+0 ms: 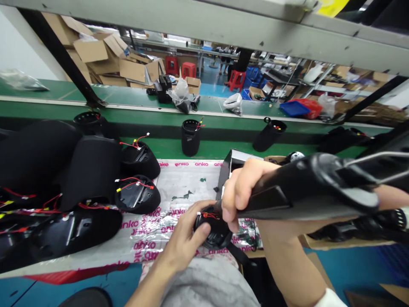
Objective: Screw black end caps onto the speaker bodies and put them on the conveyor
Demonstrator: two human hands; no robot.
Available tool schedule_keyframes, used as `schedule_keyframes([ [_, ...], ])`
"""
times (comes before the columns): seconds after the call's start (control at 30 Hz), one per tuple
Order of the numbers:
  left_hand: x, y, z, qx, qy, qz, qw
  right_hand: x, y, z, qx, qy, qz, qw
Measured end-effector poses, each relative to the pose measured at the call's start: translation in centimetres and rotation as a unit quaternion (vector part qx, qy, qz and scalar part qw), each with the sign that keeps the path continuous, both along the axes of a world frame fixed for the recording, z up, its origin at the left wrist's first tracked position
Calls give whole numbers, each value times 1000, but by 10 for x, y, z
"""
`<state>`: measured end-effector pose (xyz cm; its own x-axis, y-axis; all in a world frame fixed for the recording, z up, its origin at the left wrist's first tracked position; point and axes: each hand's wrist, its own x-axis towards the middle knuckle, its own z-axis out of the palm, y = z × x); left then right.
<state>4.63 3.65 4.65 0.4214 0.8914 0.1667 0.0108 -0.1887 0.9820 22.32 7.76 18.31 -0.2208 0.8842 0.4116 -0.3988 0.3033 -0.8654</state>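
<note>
My left hand (187,238) is closed round a black cylindrical housing (220,238) near the table's front edge, thumb over its rim. Red wires with small connectors lie inside the housing's open end. In my right hand (236,192) is a large black electric screwdriver (297,187) with a wire hanging loop at its rear. Its front end points down at the housing, but my fingers hide the tip. Left of my hands, several similar black housings (137,194) lie on the table, red and yellow leads sticking out.
Plastic sheeting printed in pink (150,234) covers the table. Two black cylinders (191,138) (270,134) stand on the green conveyor (220,147) behind. Beyond my right arm is a cardboard box (332,243) of black parts. A grey beam (204,21) crosses overhead.
</note>
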Motion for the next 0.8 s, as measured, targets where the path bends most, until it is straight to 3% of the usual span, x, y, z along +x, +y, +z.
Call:
schedule_keyframes([
  [0.13, 12, -26, -17, -27, -4, 107, 994, 18, -9, 32, -7, 44, -91, 995],
  [0.23, 18, -13, -25, -28, -62, 101, 993, 42, -15, 37, 16, 48, -177, 983],
  [0.3, 17, 8, -24, -36, -93, 52, 994, 58, -16, 24, 31, 37, -203, 978],
  [0.43, 7, 50, -12, -53, -88, -81, 991, 77, -9, -26, 89, 0, -199, 976],
  [0.57, -1, 65, -3, -52, -50, -154, 985, 72, 1, -69, 104, 5, -231, 967],
  [0.67, -8, 48, -4, -32, 15, -79, 996, 64, 5, -84, 60, 11, -220, 974],
  [0.8, -18, -1, -6, -36, 64, 76, 994, 65, 5, -90, 0, 10, -180, 984],
])
